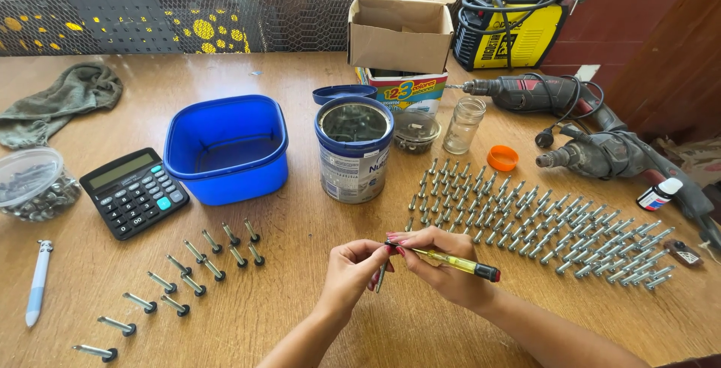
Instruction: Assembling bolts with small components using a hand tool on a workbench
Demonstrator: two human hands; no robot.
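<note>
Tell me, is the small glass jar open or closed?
Open. The glass jar stands upright with no lid; an orange cap lies apart on the table.

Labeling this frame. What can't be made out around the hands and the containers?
Head view only:
- Small part between the left hand and right hand: fingers cover it.
- Screwdriver tip: hidden by the fingertips.
- Tin can contents: dark, reflective, unclear.
- Cardboard box inside: walls block it.
- Drill handle end: cut off by the right edge.
</note>
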